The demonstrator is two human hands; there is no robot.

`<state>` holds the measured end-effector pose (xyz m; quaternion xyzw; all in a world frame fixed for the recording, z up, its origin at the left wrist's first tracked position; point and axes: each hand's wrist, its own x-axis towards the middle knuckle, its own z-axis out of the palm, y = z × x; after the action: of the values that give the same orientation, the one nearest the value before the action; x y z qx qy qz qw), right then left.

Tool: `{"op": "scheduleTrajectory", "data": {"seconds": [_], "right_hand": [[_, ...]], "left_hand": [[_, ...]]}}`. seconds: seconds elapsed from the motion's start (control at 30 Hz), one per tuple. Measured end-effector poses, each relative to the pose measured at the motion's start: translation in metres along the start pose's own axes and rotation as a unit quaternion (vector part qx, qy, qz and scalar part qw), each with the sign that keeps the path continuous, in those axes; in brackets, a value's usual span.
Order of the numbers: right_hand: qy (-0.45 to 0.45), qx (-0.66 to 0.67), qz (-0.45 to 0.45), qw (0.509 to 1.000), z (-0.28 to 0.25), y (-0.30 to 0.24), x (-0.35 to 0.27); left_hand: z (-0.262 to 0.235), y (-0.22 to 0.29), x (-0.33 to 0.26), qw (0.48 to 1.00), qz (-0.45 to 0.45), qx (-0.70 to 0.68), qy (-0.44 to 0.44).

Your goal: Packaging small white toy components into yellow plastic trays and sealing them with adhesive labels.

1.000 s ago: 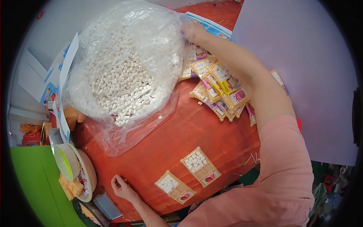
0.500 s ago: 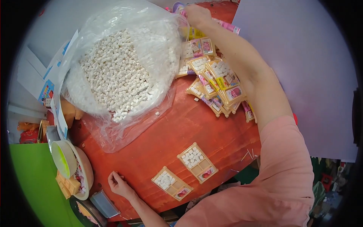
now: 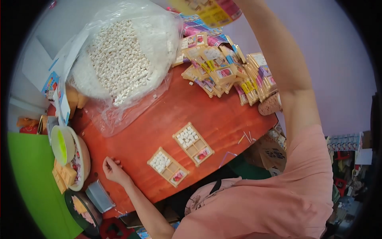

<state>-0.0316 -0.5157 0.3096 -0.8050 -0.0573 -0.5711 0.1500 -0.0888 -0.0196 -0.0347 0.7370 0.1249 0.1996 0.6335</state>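
On the red table at the left rests my left hand, its fingers curled in with nothing visible in them. My right forearm reaches up to the top edge, where the fingers are out of sight. Beside that wrist hangs a blurred yellow-and-pink printed package, raised above the table and apparently held by my right hand. Two beige trays lie between my arms: a left tray and a right tray. Each has small white cubes in one compartment, bare compartments and a strawberry picture at the near end.
A big clear bag of white cubes fills the back left. Packed trays are heaped at the back right, near a speckled cylinder. Bowls, a grey box and a black bowl stand along the left edge.
My right hand has gone up past the top edge, and the printed package has come up beside the wrist. The whole view has shifted, showing more of the heap. My left hand stays put.
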Motion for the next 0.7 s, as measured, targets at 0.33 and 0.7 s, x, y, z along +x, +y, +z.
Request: {"op": "scheduleTrajectory", "data": {"seconds": [0.33, 0.7], "right_hand": [[-0.220, 0.377, 0.276, 0.856, -0.041, -0.168, -0.162], [-0.309, 0.620, 0.420, 0.586, -0.017, -0.272, -0.234]], "left_hand": [[0.003, 0.169, -0.099, 0.903, -0.091, -0.343, -0.242], [-0.115, 0.159, -0.122, 0.916, -0.104, -0.350, -0.163]]}}
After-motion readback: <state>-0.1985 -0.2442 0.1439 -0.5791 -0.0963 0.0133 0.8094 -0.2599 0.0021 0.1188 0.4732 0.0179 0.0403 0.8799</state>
